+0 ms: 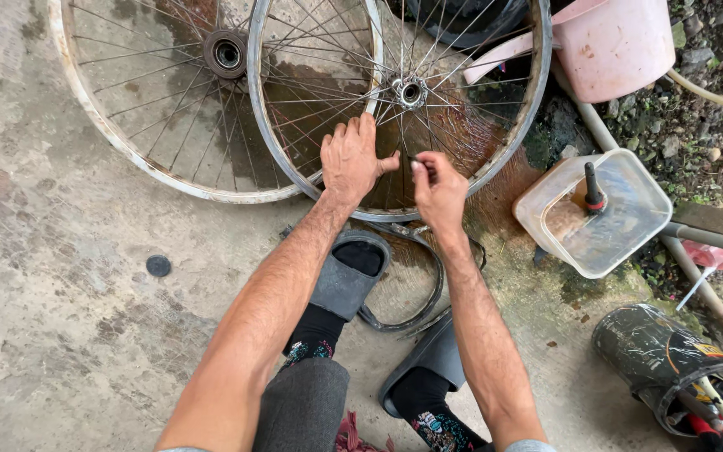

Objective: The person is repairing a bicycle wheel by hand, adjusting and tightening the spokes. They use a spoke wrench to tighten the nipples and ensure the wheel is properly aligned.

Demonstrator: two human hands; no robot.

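Head view looks down on a stained, damp concrete floor (60,335), grey with darker blotches and rusty brown wet patches under the wheels. Two bare bicycle wheels lie flat on it in the upper half of the frame: the front wheel rim (537,75) at upper centre, overlapping a second, paler rim (127,151) at upper left.

The left hand (349,159) rests flat with fingers spread on the spokes (328,84) of the front wheel, its grip released, pressing rather than holding. The right hand (438,188), just beside it at the lower edge of the same wheel, pinches something small and dark between thumb and fingertips; what it is cannot be made out.

Below the hands, two feet in grey slippers (345,280) stand on the floor, with a loop of black rubber strip (428,301) lying around them. At right centre sits a clear plastic tub (629,226) with a black-tipped bottle in it. A pink bucket (612,42) stands at upper right, at the edge of gravelly ground, and a dark bucket (646,343) of tools lies at lower right. A small round dark disc (158,266) lies at left centre.
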